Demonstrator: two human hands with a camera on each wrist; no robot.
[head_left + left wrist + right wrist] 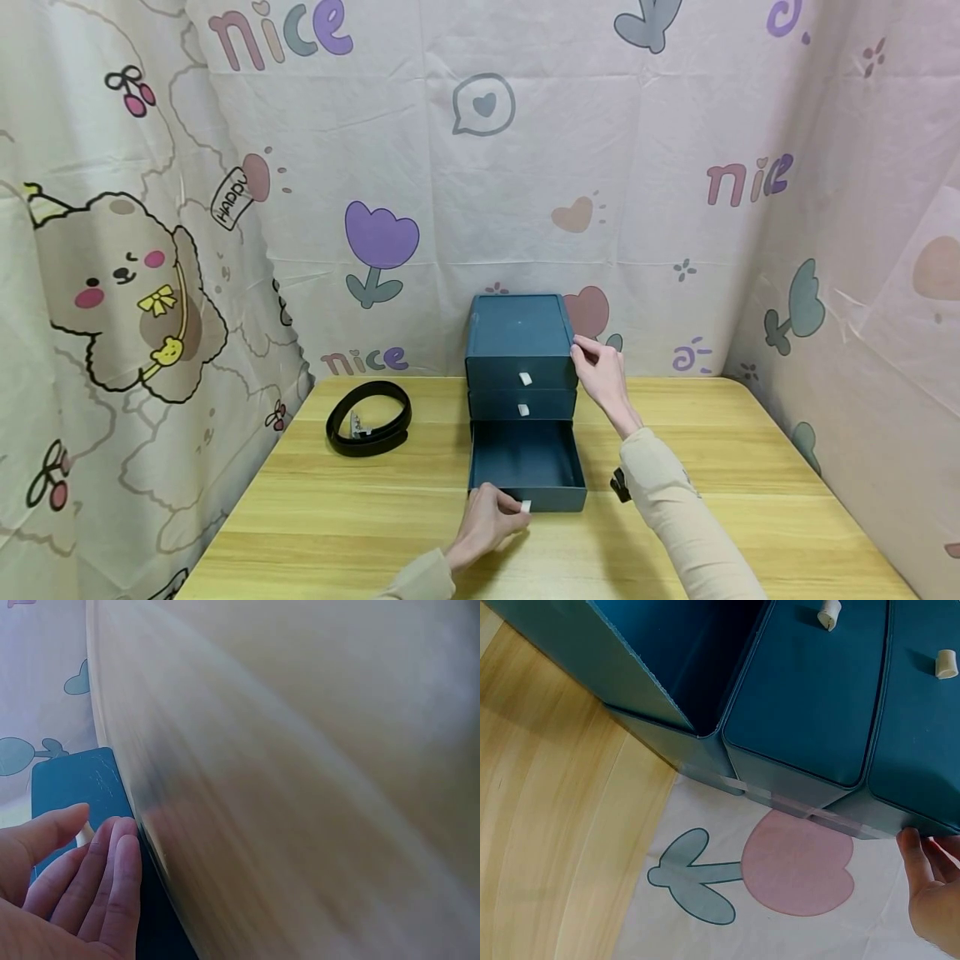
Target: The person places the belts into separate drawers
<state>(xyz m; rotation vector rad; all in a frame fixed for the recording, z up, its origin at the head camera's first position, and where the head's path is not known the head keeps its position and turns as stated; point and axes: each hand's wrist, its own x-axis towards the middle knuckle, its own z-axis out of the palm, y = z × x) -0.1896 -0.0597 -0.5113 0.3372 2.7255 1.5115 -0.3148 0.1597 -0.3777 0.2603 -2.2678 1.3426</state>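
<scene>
A dark blue desktop drawer box (519, 323) with three stacked drawers stands at the middle of the table. Its bottom drawer (557, 500) is pulled out, with only its bare blue inside showing. My left hand (486, 523) pinches the small white pull tab (526, 506) at that drawer's front; in the left wrist view, the tab (85, 835) shows between thumb and fingers. The right hand (602, 375) touches the upper right edge of the box with its fingertips. From the right wrist view, those fingers (915, 859) press against the top unit's side, beside the closed upper drawers (802, 690).
A coiled black belt (369, 446) with a silver buckle lies on the wooden table (300, 517), left of the box. Patterned cloth (525, 192) hangs behind and along both sides. A small black object (619, 485) shows at the right sleeve.
</scene>
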